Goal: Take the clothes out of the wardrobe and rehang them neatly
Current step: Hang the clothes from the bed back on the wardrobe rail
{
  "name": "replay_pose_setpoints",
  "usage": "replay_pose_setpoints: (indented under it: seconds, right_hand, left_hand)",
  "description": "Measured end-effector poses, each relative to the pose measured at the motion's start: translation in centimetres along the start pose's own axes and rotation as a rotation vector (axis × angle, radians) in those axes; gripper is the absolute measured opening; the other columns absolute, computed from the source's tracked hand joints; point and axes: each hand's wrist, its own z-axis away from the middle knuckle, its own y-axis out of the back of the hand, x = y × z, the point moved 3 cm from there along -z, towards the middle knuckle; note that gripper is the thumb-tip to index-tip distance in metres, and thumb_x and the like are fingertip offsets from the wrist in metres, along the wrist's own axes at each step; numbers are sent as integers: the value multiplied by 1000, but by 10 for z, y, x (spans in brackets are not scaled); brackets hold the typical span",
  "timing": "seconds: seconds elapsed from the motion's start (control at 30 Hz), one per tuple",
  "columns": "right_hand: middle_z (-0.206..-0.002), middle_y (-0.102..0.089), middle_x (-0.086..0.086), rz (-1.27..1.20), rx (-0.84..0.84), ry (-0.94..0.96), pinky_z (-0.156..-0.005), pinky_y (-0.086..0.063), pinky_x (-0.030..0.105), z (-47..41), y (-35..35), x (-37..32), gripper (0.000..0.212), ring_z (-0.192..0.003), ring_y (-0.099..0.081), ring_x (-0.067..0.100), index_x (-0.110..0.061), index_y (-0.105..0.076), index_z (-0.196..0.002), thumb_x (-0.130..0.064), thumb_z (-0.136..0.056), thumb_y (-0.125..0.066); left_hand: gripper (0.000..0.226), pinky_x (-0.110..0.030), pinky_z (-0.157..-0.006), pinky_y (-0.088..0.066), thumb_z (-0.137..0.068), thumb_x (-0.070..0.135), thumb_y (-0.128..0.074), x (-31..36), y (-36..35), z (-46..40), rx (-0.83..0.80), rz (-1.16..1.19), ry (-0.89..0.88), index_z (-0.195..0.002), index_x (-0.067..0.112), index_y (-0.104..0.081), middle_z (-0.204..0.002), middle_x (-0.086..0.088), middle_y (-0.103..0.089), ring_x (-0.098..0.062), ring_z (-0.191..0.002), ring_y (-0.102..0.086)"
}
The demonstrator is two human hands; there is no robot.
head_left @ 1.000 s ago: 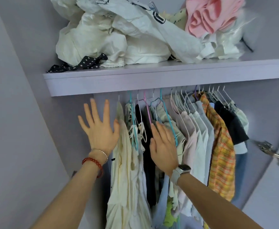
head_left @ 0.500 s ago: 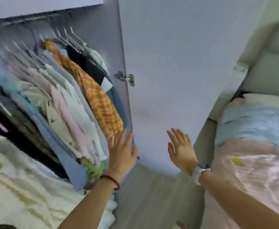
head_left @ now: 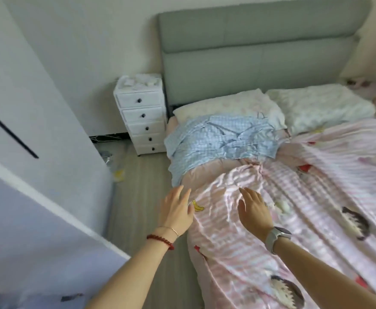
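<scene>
Hands hover empty over the bed [head_left: 316, 197]: left hand [head_left: 177, 214] and right hand [head_left: 252, 209] both spread, holding nothing. Wardrobe clothes are out of view; a blue checked garment [head_left: 218, 141] lies by the pillows. Likely next: pick it up for hanging.

Bed: grey-green padded headboard [head_left: 260, 41] stood against white wall [head_left: 93, 41].
Storage: white five-drawer chest [head_left: 141, 117] stood beside it.
Floor: grey wood-grain planks [head_left: 142, 186].
</scene>
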Motion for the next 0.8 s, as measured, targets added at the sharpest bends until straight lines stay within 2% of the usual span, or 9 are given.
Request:
replay_pose_setpoints:
  seconds: [0.2,0.3,0.5,0.6,0.67,0.7,0.8]
  right_hand:
    - [-139,-41,13,-107,-25,-292,-105,-28,34,-47,22,95,42,-127,-38,30,-7,-38,-136,-12,-95,-39]
    - [-139,-42,14,-173,-20,-423,-103,-33,37,-74,23,130,41,-126,-40,30,-8,-38,-136,-13,-95,-37]
    - [-138,-43,16,-270,0,-564,-97,-37,34,-172,5,186,40,-123,-44,29,-7,-37,-136,-14,-96,-33]
    - [-126,-53,18,-362,-2,-688,-85,-43,36,-233,-19,213,40,-105,-56,29,-6,-37,-136,-15,-97,-32]
    - [-106,-58,16,-419,8,-750,-73,-40,30,-275,-39,234,41,-78,-56,19,-4,-37,-136,-14,-97,-31]
    - [-107,-58,18,-444,15,-780,-73,-37,27,-295,-50,246,41,-77,-54,19,-3,-36,-137,-13,-97,-31]
    - [-131,-49,18,-515,30,-857,-84,-34,24,-350,-79,282,42,-109,-51,26,-5,-33,-139,-14,-98,-31]
  left_hand:
    - [49,-36,-108,-28,-95,30,-37,47,-40,-114,-130,-97,-99,-142,19,-29,-150,-2,-23,-19,-137,-23]
    - [51,-35,-106,-32,-96,33,-36,68,-65,-165,-227,-102,-132,-144,20,-25,-150,-1,-21,-18,-137,-21]
    - [54,-40,-107,-31,-96,32,-37,88,-139,-267,-413,-97,-172,-145,23,-19,-152,-5,-17,-23,-138,-19]
    - [54,-40,-104,-33,-95,34,-38,78,-186,-313,-491,-84,-137,-144,24,-19,-150,-4,-19,-24,-136,-21]
    - [56,-44,-108,-28,-95,39,-36,65,-224,-343,-542,-90,-92,-145,29,-15,-153,-3,-12,-26,-139,-13]
    - [56,-46,-110,-23,-95,42,-33,58,-245,-356,-577,-97,-71,-146,32,-11,-155,-2,-6,-27,-141,-7]
    - [55,-57,-110,-9,-94,49,-27,37,-301,-384,-651,-143,-32,-144,40,-8,-155,0,2,-29,-142,3]
